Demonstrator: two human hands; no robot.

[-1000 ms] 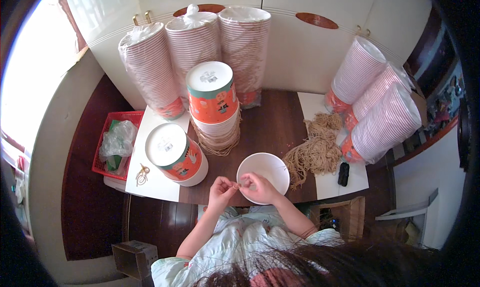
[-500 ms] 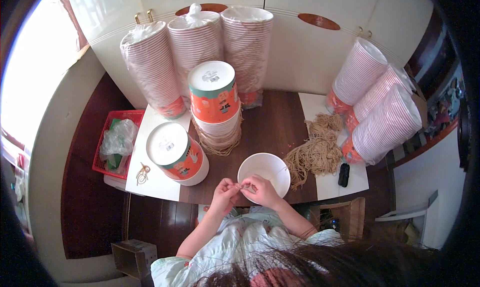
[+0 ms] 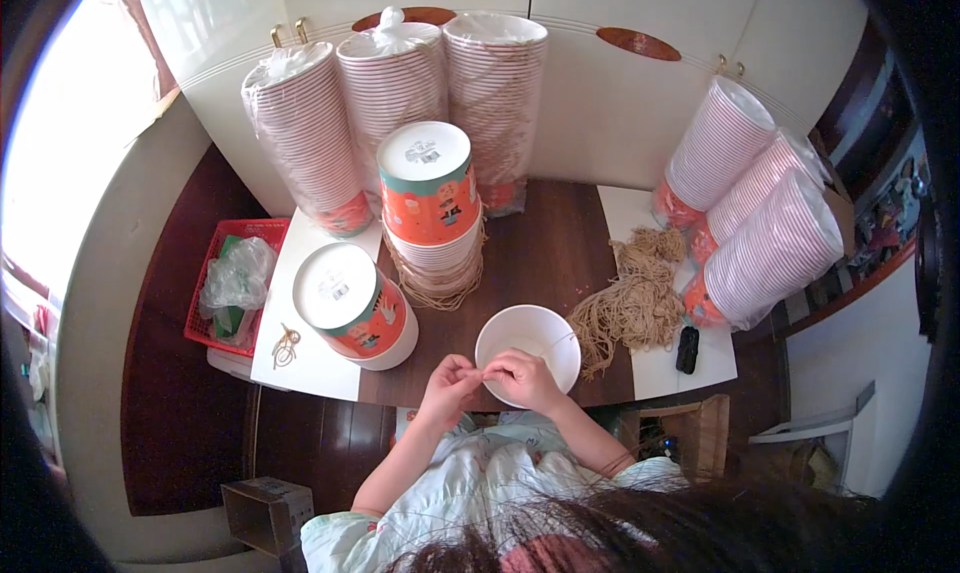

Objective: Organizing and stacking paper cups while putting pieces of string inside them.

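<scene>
A white paper bucket [image 3: 530, 325] stands mouth up at the table's near edge, with a thin piece of cord [image 3: 571, 337] at its right rim. Over its near left rim, my left hand [image 3: 451, 385] and my right hand [image 3: 522, 377] meet fingertip to fingertip. Both are closed in a pinch; whatever lies between the fingers is too small to make out. To the left, an orange and green paper bucket [image 3: 372, 325] rests upside down. Behind it rises a stack of upturned buckets [image 3: 432, 208] with loops of tan cord [image 3: 440, 291] around its lower part.
A tangled heap of tan cord [image 3: 632, 308] lies right of the white bucket, beside a black object [image 3: 687, 350]. Tall plastic-wrapped bucket stacks stand at the back left [image 3: 310, 143] and right [image 3: 770, 253]. A small cord coil [image 3: 286, 347] and a red basket [image 3: 205, 303] are at left.
My fingertips have shifted slightly, and the right-hand fingers are now drawn closer together against the left ones. The buckets and cord stay where they were.
</scene>
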